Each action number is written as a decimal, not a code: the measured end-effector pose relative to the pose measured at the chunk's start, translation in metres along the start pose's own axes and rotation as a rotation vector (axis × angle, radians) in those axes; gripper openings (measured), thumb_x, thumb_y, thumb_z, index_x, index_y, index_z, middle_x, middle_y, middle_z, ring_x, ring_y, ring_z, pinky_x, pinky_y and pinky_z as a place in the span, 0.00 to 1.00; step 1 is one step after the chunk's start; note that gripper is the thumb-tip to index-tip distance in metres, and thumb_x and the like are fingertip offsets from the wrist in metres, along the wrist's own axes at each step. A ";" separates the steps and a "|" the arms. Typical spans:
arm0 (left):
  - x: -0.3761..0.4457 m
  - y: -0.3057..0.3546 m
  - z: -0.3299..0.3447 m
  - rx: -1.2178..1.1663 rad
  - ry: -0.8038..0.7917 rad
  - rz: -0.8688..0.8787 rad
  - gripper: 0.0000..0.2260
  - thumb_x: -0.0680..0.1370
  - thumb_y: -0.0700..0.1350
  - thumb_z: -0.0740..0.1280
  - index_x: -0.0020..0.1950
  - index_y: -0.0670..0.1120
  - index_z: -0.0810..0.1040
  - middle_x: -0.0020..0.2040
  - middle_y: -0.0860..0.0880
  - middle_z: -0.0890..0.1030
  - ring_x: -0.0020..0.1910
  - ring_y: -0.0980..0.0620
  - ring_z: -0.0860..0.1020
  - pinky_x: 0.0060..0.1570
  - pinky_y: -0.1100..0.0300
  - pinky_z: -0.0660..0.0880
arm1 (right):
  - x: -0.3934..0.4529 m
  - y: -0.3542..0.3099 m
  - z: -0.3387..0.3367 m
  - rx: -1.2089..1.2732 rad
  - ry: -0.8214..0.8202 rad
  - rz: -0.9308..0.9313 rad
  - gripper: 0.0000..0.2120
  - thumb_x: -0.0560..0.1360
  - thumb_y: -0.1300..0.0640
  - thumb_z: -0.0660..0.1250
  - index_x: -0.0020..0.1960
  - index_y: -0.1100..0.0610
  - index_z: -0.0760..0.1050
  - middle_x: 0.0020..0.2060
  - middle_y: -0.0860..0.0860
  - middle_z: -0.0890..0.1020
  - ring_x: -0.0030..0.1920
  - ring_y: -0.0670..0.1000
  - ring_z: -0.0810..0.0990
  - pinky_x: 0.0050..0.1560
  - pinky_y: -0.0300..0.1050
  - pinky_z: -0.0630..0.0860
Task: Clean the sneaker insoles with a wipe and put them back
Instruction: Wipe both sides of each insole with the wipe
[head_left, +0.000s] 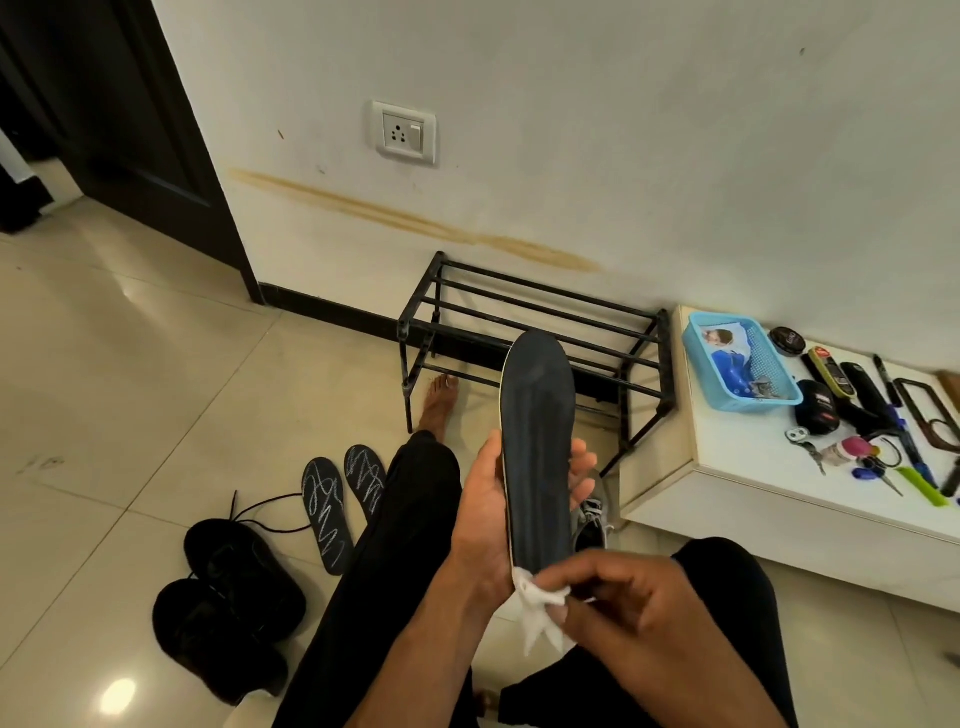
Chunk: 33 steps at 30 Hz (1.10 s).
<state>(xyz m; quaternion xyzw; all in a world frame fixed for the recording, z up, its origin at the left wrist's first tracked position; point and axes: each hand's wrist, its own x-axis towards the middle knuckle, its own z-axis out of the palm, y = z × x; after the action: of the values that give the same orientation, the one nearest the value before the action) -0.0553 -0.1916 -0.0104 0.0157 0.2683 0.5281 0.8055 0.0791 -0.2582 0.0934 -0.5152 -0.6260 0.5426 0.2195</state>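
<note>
Nearest the camera, the right hand (631, 597) pinches a crumpled white wipe (537, 605) against the heel end of a dark insole (537, 447), which the left hand (488, 512) grips upright around its middle, thumb on one edge and fingertips curled round the other. Just behind the insole a grey sneaker (592, 519) lies on the tiled floor (130, 395), while to the left two black sneakers (234, 597) sit near two more insoles (337, 501) marked with white scribbles. Farther back a black metal shoe rack (535, 332) stands against the wall, beside a low white table (737, 452) carrying a blue basket (740, 361).
</note>
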 end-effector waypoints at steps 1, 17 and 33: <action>-0.001 0.001 0.001 0.004 0.000 -0.009 0.35 0.80 0.66 0.58 0.71 0.38 0.77 0.67 0.36 0.77 0.66 0.41 0.77 0.69 0.47 0.73 | 0.002 -0.005 -0.004 0.070 0.058 -0.020 0.15 0.73 0.67 0.73 0.46 0.47 0.86 0.45 0.48 0.87 0.48 0.48 0.86 0.50 0.41 0.81; -0.008 0.003 0.009 0.140 -0.020 -0.009 0.33 0.82 0.69 0.52 0.63 0.46 0.85 0.60 0.36 0.82 0.53 0.42 0.81 0.60 0.46 0.78 | 0.090 -0.004 -0.038 0.338 0.509 0.048 0.11 0.75 0.63 0.73 0.55 0.53 0.82 0.49 0.50 0.87 0.50 0.51 0.87 0.44 0.47 0.84; -0.017 0.005 0.019 0.247 0.104 0.056 0.33 0.80 0.71 0.50 0.60 0.51 0.86 0.60 0.37 0.84 0.58 0.41 0.83 0.64 0.44 0.77 | 0.094 0.015 -0.022 -0.634 0.606 -0.154 0.06 0.77 0.54 0.71 0.54 0.51 0.80 0.48 0.46 0.81 0.47 0.44 0.78 0.53 0.40 0.78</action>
<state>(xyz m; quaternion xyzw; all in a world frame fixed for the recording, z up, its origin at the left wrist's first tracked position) -0.0559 -0.1992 0.0144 0.0945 0.3722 0.5133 0.7675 0.0686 -0.1671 0.0599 -0.6446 -0.7056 0.1304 0.2640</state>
